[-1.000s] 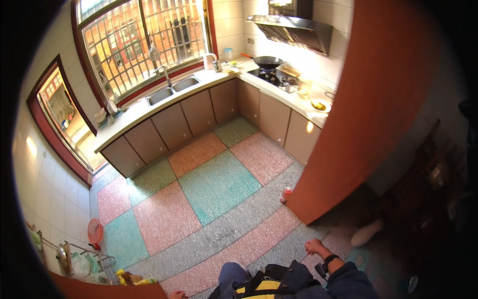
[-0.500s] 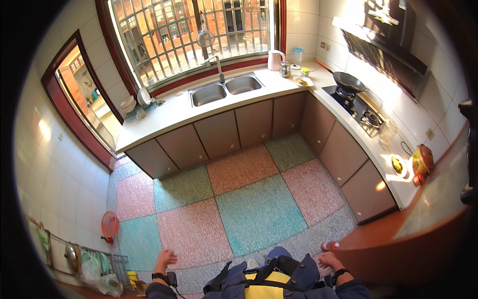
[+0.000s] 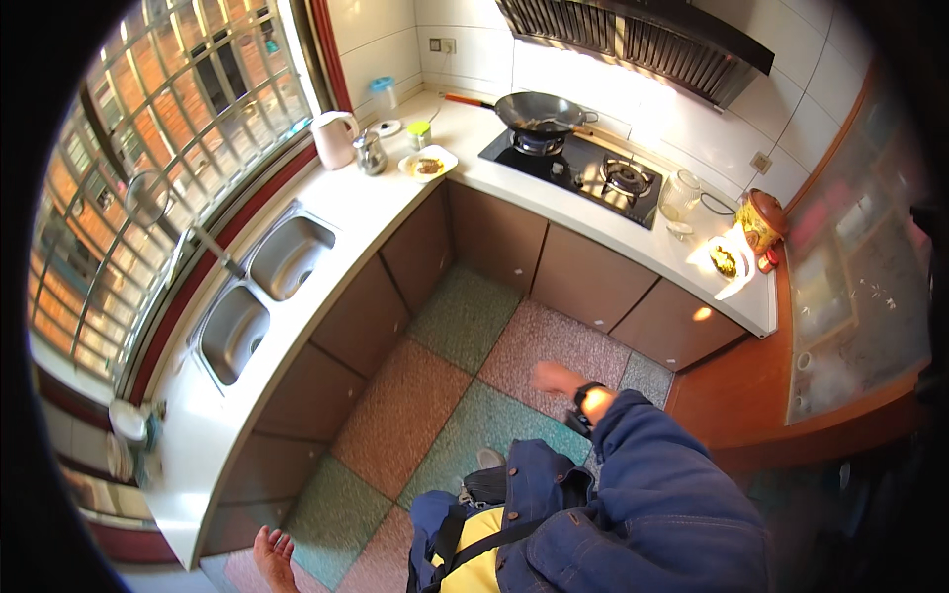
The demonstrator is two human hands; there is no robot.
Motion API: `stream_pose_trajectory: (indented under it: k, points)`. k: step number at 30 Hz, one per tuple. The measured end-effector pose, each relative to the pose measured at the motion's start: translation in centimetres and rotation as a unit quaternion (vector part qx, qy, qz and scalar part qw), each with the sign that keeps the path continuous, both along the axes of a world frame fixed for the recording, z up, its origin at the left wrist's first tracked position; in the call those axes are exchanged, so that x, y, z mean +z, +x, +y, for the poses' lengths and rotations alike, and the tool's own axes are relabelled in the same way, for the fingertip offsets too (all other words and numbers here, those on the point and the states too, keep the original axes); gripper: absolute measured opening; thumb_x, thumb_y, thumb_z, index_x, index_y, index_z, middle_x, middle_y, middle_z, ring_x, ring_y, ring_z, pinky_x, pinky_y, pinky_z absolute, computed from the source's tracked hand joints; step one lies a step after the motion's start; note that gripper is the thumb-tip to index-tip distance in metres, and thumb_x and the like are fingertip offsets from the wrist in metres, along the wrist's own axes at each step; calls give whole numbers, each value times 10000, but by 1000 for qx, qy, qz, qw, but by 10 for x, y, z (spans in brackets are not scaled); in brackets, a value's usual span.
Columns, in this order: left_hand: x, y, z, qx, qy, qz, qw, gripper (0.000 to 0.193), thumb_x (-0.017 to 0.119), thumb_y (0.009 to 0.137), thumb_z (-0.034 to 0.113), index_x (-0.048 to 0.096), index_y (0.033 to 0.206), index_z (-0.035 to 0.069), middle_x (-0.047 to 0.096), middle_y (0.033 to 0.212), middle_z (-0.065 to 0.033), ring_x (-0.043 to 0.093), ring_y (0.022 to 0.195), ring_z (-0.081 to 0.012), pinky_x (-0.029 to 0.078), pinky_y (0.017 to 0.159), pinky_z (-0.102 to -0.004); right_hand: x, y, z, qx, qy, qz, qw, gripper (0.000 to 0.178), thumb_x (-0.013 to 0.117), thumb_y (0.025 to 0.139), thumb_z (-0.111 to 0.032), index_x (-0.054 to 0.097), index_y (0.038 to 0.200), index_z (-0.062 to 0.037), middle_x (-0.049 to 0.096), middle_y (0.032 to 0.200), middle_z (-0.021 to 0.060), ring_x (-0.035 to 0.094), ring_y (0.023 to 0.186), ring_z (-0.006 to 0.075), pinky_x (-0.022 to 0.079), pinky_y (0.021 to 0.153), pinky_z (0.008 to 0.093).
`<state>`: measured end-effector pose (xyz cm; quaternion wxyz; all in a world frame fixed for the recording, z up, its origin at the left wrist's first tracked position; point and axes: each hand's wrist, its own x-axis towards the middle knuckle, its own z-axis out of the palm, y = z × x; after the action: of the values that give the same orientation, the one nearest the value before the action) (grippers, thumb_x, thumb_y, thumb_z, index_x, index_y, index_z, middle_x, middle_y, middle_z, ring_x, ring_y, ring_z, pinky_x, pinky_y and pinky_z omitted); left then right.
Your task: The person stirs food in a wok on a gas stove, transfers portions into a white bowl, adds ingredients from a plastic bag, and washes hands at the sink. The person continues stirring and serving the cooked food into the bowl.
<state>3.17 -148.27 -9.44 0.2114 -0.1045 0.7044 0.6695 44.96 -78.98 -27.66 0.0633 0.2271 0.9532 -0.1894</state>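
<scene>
My left hand (image 3: pixel 274 555) hangs low at the lower left over the floor, its fingers loosely bent and apart, with nothing in it. Out in front of my body, my right hand (image 3: pixel 557 378) reaches over the floor tiles, a dark band on its wrist. It is smeared by motion, so its fingers do not show clearly. Neither hand touches anything that I can see. Nearest to the right hand are the brown lower cabinets (image 3: pixel 583 272). Above them, on the white counter, stand a black gas stove (image 3: pixel 576 173) and a wok (image 3: pixel 540 114) on its left burner.
A double sink (image 3: pixel 294 259) is set in the left counter under the barred window. A pink kettle (image 3: pixel 334 140), a metal pot (image 3: pixel 370 153) and a plate of food (image 3: pixel 429 164) stand near the corner. At the right are a glass jar (image 3: pixel 680 193) and a yellow-brown pot (image 3: pixel 759 219).
My view has turned right toward the stove, and I stand closer to it. The right arm has come forward and up over the floor. The left hand stays low at the left.
</scene>
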Motion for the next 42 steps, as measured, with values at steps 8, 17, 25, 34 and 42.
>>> stream_pose_trajectory:
  k: [8, 17, 25, 34, 42]
  points:
    - [-21, -288, 127, -1, 108, -57, 993, 487, 548, 986, 390, 515, 1364, 83, 561, 1292, -121, 558, 1176, -273, 490, 965, -378, 129, -418, 15, -22, -147, 80, 986, 326, 536, 777, -228, 721, 975, -45, 680, 1008, 241, 663, 964, 404, 534, 842, 468]
    - [-24, -503, 289, -52, 168, -146, 974, 500, 406, 1052, 366, 476, 1327, -45, 640, 1174, -223, 677, 1003, -352, 588, 851, -422, 183, -764, -46, 26, -244, 188, 951, 574, 487, 901, -166, 365, 1455, -78, 602, 1257, 261, 604, 1083, 430, 467, 956, 460]
    - [-32, -573, 343, -32, 286, -242, 927, 554, 329, 1068, 381, 410, 1382, -69, 550, 1329, -281, 599, 1177, -397, 534, 984, -449, 162, -951, -56, 94, -194, 266, 939, 652, 480, 870, -79, 302, 1494, -14, 536, 1387, 219, 548, 1213, 400, 438, 1017, 406]
    - [-63, -602, 383, 12, 304, -282, 910, 493, 377, 1066, 322, 425, 1377, -57, 562, 1316, -264, 587, 1199, -391, 522, 1014, -455, 151, -967, -48, 81, -220, 213, 948, 615, 475, 854, -53, 348, 1454, 7, 618, 1276, 191, 624, 1007, 410, 481, 907, 445]
    - [-81, -605, 427, 41, 283, -285, 915, 418, 391, 1057, 251, 470, 1319, -64, 538, 1339, -267, 553, 1244, -383, 491, 1051, -456, 170, -955, -65, 36, -261, 224, 938, 523, 510, 889, -75, 428, 1402, -10, 622, 1259, 203, 645, 981, 384, 524, 839, 422]
